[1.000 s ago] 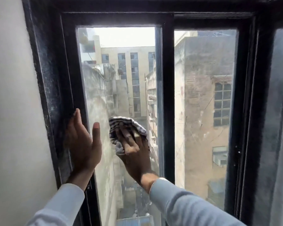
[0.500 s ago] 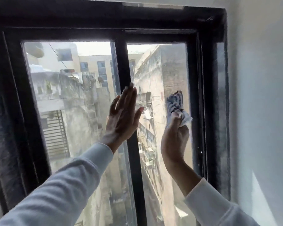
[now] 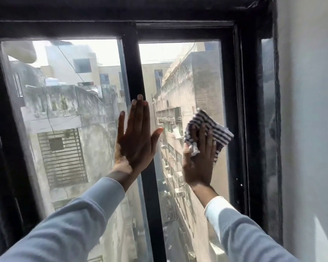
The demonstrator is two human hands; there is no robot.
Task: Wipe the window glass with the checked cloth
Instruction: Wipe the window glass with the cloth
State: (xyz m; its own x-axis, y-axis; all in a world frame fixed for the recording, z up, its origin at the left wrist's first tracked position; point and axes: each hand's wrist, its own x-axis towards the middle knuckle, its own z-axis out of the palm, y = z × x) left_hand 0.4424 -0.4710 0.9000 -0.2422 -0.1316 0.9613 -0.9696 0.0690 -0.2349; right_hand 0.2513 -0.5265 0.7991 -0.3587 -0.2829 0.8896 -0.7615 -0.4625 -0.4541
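Observation:
The window has two glass panes in a black frame: a left pane (image 3: 64,114) and a right pane (image 3: 195,78). My right hand (image 3: 201,159) presses the blue-and-white checked cloth (image 3: 214,129) flat against the right pane at mid height, close to the right frame. The cloth sticks out above and to the right of my fingers. My left hand (image 3: 136,137) lies flat with fingers spread and straight, over the black centre bar (image 3: 134,72), palm against the window, holding nothing.
A black outer frame (image 3: 240,110) borders the right pane, with a white wall (image 3: 311,129) just beyond it. The dark left frame (image 3: 2,148) edges the left pane. Buildings and a narrow alley show far below through the glass.
One second ago the cloth was on the left pane and my left hand on the left frame. Both have shifted right: cloth on the right pane, left hand on the centre bar.

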